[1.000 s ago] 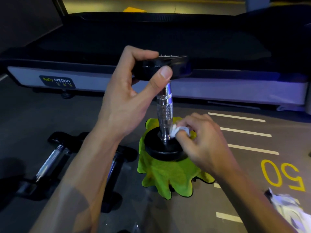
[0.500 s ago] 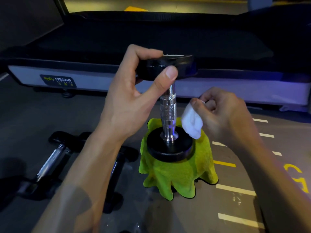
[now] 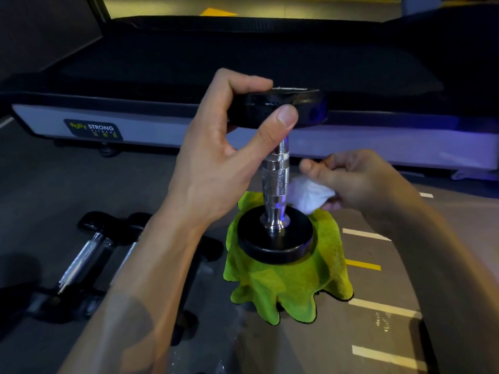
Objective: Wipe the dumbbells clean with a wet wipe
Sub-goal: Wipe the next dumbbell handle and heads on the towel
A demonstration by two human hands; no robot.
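Observation:
A dumbbell (image 3: pixel 276 182) with black round ends and a chrome knurled handle stands upright on a bright green cloth (image 3: pixel 291 287). My left hand (image 3: pixel 216 168) grips its upper black end between thumb and fingers, steadying it. My right hand (image 3: pixel 359 182) holds a crumpled white wet wipe (image 3: pixel 310 195) just to the right of the chrome handle, close to it or touching it. Two more dumbbells (image 3: pixel 89 255) lie on the floor at the left, partly hidden behind my left forearm.
A treadmill (image 3: pixel 162 130) with a grey side rail and black belt runs across the back. The grey floor carries white and yellow painted lines (image 3: pixel 363 264) at the right.
My right hand lifted the wipe off the base of the handle, swung out to the right, and now sits lower beside the handle's middle. The left hand kept its hold.

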